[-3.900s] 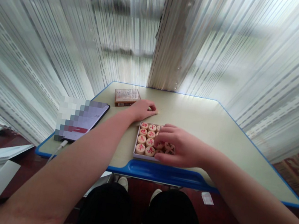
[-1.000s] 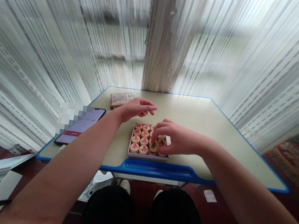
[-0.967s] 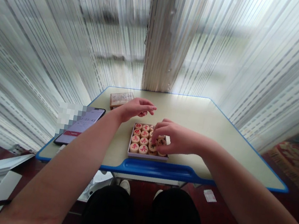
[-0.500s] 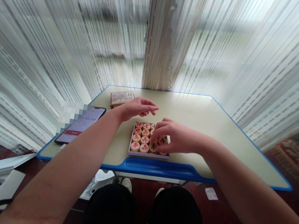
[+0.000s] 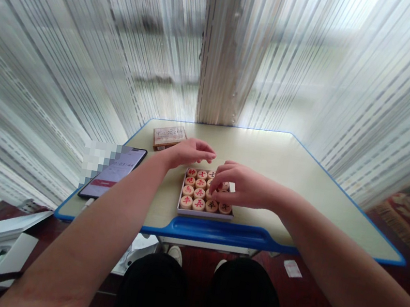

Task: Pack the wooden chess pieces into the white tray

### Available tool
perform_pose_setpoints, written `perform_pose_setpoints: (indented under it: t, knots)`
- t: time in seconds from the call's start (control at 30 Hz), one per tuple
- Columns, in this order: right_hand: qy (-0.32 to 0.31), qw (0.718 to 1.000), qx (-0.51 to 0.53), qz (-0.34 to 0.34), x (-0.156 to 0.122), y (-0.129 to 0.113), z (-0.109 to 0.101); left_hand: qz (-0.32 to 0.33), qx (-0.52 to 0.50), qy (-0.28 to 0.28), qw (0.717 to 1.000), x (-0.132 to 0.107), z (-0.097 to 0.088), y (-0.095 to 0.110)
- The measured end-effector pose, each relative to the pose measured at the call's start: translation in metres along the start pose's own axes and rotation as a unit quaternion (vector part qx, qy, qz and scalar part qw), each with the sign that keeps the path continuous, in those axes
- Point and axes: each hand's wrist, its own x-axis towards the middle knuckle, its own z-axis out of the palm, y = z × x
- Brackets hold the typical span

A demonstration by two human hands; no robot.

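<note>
A shallow box (image 5: 204, 215) near the table's front edge holds rows of round wooden Chinese chess pieces (image 5: 198, 204), with red characters on the left and black ones on the right. My right hand (image 5: 237, 184) reaches over the box's right half. Its thumb and fingertips close on a Chinese chess piece in the third column, mostly hidden beneath them. Behind the box's far left corner hovers my left hand (image 5: 194, 153), palm down. Its fingers stretch to the right, apart from the thumb, holding nothing.
A printed box lid (image 5: 169, 136) lies at the table's back left. Left of my forearm rests a phone (image 5: 115, 172) showing a running timer. The table (image 5: 267, 158) has a blue rim and a front tray groove. Pleated curtains (image 5: 161, 36) hang close behind it.
My right fingers have shifted slightly away from the front row, so its two black pieces now show fully. My left hand stays almost in place.
</note>
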Motion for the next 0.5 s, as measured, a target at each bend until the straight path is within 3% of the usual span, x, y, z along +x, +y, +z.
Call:
perform_pose_setpoints:
  t: [0.1,0.17,0.33,0.5]
  knots:
    - [0.054,0.997,-0.024,0.048,0.000,0.008,0.000,-0.021,0.040,0.000,0.999,0.001,0.000,-0.003]
    - [0.057,0.995,-0.032,0.080,-0.002,0.013,-0.001,-0.031,0.052,-0.003,0.998,0.001,-0.001,-0.004]
    - [-0.043,0.993,-0.002,0.112,-0.009,0.017,0.005,-0.040,0.067,-0.006,0.997,0.000,-0.003,-0.005]
    - [-0.068,0.990,-0.007,0.125,-0.006,0.013,0.011,-0.041,0.067,0.004,0.997,-0.001,-0.003,-0.004]
